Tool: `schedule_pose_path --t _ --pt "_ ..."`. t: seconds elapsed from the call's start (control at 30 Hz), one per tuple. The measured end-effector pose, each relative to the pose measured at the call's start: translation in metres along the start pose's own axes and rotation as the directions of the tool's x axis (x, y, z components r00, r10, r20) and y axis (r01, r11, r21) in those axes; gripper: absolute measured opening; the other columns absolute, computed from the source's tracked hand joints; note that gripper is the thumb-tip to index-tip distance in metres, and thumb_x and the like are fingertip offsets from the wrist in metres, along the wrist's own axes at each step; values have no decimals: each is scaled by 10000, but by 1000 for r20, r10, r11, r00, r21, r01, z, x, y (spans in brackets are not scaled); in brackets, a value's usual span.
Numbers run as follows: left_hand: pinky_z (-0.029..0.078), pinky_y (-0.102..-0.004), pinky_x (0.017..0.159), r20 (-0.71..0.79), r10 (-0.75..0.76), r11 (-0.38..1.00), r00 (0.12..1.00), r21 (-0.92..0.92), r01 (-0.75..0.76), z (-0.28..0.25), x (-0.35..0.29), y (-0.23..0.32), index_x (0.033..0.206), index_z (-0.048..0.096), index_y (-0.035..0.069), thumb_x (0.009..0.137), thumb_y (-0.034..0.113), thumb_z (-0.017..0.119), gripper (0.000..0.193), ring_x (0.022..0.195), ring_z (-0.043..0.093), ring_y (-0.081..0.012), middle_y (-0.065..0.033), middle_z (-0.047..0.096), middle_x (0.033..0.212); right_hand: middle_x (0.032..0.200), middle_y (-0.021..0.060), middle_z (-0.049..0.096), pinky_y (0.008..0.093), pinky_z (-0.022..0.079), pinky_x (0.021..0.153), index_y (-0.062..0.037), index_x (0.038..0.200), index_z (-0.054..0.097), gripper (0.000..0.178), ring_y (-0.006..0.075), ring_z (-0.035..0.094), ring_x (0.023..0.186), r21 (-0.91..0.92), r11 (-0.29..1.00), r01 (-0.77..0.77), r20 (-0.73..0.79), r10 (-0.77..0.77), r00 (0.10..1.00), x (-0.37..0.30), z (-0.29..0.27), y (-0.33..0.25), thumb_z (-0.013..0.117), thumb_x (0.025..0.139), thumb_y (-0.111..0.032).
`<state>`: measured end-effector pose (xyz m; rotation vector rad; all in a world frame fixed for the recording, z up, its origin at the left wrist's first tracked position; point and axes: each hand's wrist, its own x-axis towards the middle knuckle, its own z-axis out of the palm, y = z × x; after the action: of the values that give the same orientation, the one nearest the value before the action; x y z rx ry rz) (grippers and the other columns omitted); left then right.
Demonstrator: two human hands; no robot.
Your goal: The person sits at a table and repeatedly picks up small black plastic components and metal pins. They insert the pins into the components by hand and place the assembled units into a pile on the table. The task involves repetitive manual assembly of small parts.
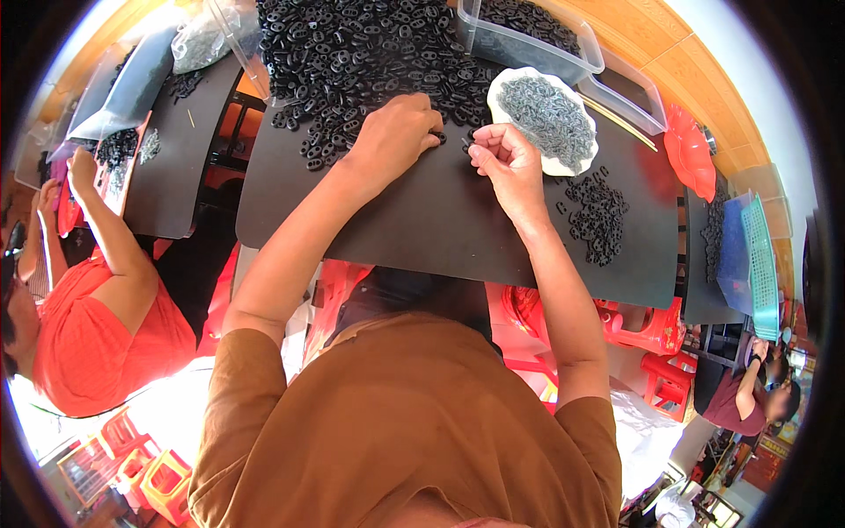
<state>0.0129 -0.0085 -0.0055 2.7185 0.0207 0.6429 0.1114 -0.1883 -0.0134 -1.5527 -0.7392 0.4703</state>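
My left hand (387,141) is curled at the near edge of a big heap of small black oval pieces with two holes (361,53). Between its thumb and finger is one small black piece (441,138). Facing it across a short gap, my right hand (512,167) has thumb and fingertips pinched around a tiny dark part (467,146), too small to name. Just beyond the right hand stands a white scalloped dish (499,86) holding many small greyish, see-through pieces (547,119). Right of my right wrist, a smaller pile of black pieces (597,220) lies on the dark table (414,224).
A clear plastic bin (528,60) of black pieces stands behind the dish. Pale sticks (621,123) and a red leaf-shaped plate (689,151) are to the right. At the left, a person in red (114,326) works at another table (176,167). Red stools (664,378) stand below.
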Motion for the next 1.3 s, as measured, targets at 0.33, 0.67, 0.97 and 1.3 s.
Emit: schedule_pose_path --t 0.33,0.67,0.97,1.3 --pt "499 -259 726 207 -306 693 929 -621 366 0 4 6 972 663 18 810 87 708 182 763 626 -111 -53 682 848 809 3 629 200 472 602 -22 954 611 116 58 581 690 47 998 45 -6 -45 999 -2 1 -6 658 849 -10" --pt "532 -202 748 444 -301 55 844 -876 480 4 1 1 1083 660 22 886 113 678 218 772 612 -67 -16 659 903 785 -3 622 194 467 620 -17 929 615 90 55 577 693 51 996 70 -2 -70 998 -4 0 -8 661 852 -11" --pt "542 -211 732 478 -317 31 819 -858 513 5 3 6 1082 660 6 873 101 690 231 761 624 -84 -30 662 900 799 5 633 202 481 649 -11 928 617 97 58 590 711 55 995 78 -3 -78 997 -4 1 -8 663 845 5" --pt "545 -213 734 451 -305 45 839 -873 485 8 2 5 1069 664 10 863 96 700 226 769 627 -80 -25 667 905 815 8 630 200 483 663 -11 929 613 105 60 590 726 63 994 93 -26 -92 995 -4 1 -5 662 841 19"
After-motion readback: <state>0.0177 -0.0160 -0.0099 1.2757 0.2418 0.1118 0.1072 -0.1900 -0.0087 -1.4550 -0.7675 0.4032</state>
